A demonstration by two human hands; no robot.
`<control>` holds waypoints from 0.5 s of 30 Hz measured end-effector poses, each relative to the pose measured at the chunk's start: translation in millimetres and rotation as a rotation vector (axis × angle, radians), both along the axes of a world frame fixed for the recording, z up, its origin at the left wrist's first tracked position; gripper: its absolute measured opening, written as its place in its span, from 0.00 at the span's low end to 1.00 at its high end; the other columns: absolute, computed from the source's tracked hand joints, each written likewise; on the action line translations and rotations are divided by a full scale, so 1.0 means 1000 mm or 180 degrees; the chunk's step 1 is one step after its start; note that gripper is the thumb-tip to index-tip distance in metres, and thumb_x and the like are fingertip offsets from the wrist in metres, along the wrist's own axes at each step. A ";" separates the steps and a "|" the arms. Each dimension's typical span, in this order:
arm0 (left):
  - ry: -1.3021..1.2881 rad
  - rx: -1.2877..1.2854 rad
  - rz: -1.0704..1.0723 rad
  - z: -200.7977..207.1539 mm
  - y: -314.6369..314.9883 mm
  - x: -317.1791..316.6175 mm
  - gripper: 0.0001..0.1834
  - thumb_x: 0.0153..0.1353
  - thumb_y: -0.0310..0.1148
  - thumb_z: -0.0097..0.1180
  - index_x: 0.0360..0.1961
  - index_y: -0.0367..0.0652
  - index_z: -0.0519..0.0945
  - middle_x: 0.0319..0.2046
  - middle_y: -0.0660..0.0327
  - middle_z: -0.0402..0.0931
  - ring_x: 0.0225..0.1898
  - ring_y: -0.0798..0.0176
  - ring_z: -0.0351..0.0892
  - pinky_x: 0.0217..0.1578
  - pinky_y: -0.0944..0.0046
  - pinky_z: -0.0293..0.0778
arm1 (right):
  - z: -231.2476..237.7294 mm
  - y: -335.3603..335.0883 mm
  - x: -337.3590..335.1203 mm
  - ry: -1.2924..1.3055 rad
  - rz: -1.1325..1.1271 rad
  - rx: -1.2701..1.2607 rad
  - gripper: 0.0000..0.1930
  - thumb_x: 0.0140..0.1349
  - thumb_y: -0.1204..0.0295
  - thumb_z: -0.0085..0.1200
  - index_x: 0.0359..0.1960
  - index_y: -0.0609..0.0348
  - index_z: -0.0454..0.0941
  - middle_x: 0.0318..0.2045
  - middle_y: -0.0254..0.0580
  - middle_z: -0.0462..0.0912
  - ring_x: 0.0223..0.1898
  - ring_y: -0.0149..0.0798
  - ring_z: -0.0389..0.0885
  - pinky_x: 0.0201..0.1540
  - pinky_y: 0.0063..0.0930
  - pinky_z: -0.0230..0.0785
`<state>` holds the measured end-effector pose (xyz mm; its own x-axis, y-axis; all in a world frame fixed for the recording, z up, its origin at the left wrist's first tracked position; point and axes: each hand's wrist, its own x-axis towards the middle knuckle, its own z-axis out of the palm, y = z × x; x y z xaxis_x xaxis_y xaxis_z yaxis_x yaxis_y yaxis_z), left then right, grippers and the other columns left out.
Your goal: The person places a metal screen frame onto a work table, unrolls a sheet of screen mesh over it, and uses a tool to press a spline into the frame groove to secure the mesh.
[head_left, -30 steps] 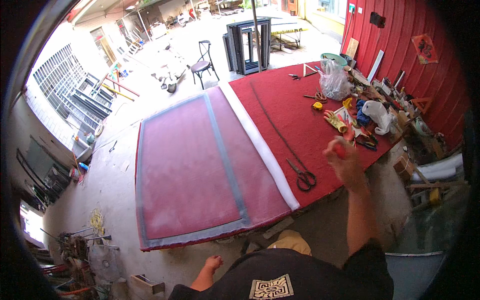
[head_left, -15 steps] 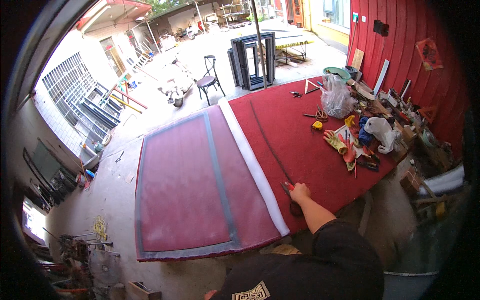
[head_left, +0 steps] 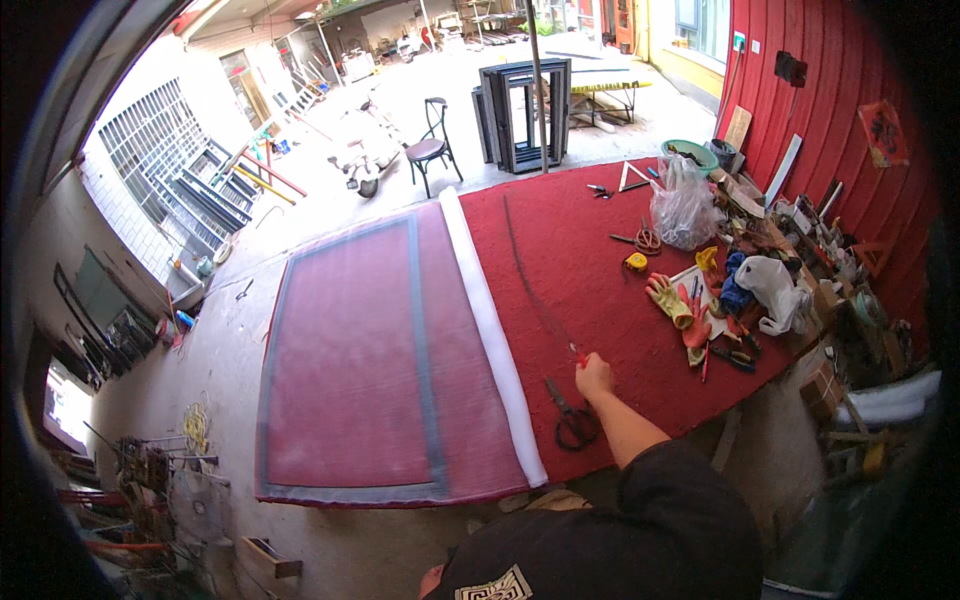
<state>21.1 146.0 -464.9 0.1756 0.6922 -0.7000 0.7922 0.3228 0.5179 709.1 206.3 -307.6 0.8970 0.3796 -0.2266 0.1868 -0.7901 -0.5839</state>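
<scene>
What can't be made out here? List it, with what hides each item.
Head view only:
- Left hand: not in view, below the lower edge.
- Right hand: its fingers are too small to show whether they grip the thin dark strip beside it.
- Scissors: partly behind the forearm.
- Tool heap by the red wall: too small and bent by the fisheye rim.

Leaving a broad open stretch of red worktop point(head_left: 580, 240) between the white roll point(head_left: 490, 330) on the left and the clutter at right. Lying across that stretch, a thin dark strip point(head_left: 525, 275) running far to near, and black scissors point(head_left: 572, 418) sitting just beside the right hand point(head_left: 595, 376) on the near side. Crowding the right edge: gloves point(head_left: 680, 310), plastic bags point(head_left: 682, 205), small tools. Covering the left, a framed screen panel point(head_left: 375, 360).
</scene>
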 end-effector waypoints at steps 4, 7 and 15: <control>-0.0185 0.0238 -0.0321 0.011 0.023 0.024 0.23 0.75 0.43 0.59 0.63 0.41 0.83 0.52 0.55 0.88 0.54 0.54 0.86 0.56 0.56 0.79 | 0.075 0.011 0.013 -0.0259 0.0406 0.0799 0.16 0.69 0.58 0.62 0.49 0.57 0.83 0.41 0.54 0.90 0.45 0.56 0.89 0.49 0.49 0.79; -0.0493 0.0108 -0.0458 0.092 0.057 0.113 0.23 0.76 0.42 0.57 0.65 0.40 0.82 0.56 0.53 0.86 0.58 0.56 0.84 0.59 0.56 0.77 | 0.103 0.005 0.013 0.0392 0.0772 0.1482 0.16 0.71 0.58 0.62 0.45 0.60 0.84 0.38 0.48 0.90 0.40 0.46 0.88 0.45 0.43 0.78; -0.2207 -0.0455 -0.0744 0.232 0.098 0.296 0.24 0.82 0.40 0.50 0.70 0.36 0.74 0.58 0.50 0.82 0.58 0.57 0.82 0.59 0.56 0.78 | 0.106 0.010 -0.116 0.1686 0.2062 0.1340 0.15 0.70 0.60 0.65 0.42 0.62 0.85 0.32 0.33 0.83 0.36 0.31 0.78 0.41 0.33 0.72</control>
<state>317.4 244.4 -233.2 0.7413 0.4930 -0.4554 0.3552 0.2876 0.8895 592.7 216.5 -201.5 0.3013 0.9129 -0.2754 0.1444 -0.3292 -0.9332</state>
